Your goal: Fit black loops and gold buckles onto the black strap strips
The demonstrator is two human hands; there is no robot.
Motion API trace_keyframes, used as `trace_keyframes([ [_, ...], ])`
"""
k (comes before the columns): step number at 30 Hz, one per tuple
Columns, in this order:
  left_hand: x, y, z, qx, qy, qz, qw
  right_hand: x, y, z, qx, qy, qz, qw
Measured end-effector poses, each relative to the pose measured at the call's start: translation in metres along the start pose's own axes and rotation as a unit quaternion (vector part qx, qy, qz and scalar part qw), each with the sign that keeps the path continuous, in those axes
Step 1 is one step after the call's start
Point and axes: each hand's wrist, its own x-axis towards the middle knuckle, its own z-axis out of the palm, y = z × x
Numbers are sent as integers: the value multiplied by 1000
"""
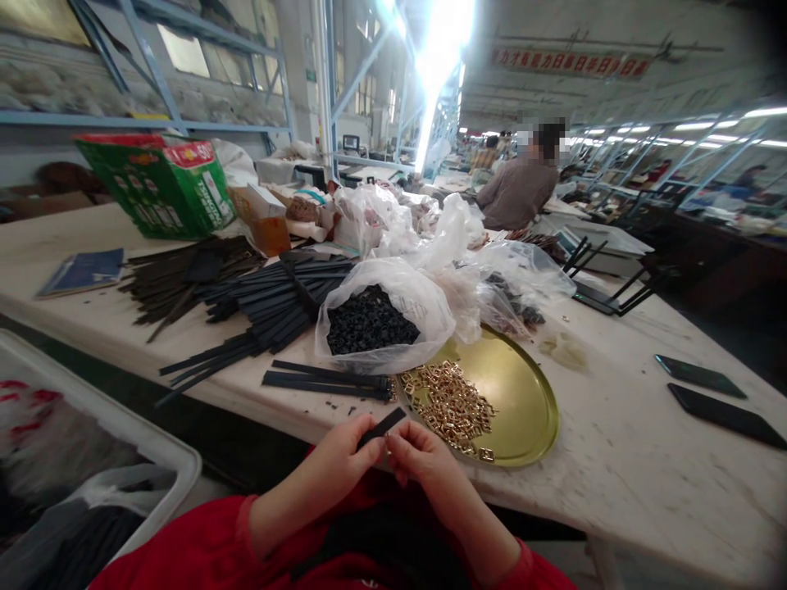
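One dark strap [384, 426] (flat, narrow)

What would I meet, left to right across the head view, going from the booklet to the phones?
Booklet → black strip pile → left hand → held strip → right hand → buckles on the gold tray → router → two phones.

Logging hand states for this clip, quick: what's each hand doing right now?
Left hand: closed, holding a black strap.
Right hand: closed in a pinch beside the strap; what it grips cannot be told.
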Motion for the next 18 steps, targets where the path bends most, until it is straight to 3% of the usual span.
trace_keyframes([
  [7,-8,11,7,131,-1,11,991,-8,11,-1,74,30,19,997],
  [13,-3,9,8,138,-6,-34,990,-13,16,3,107,49,29,993],
  [18,-4,1,3,121,-28,-22,992,-8,17,-2,129,106,0,986],
])
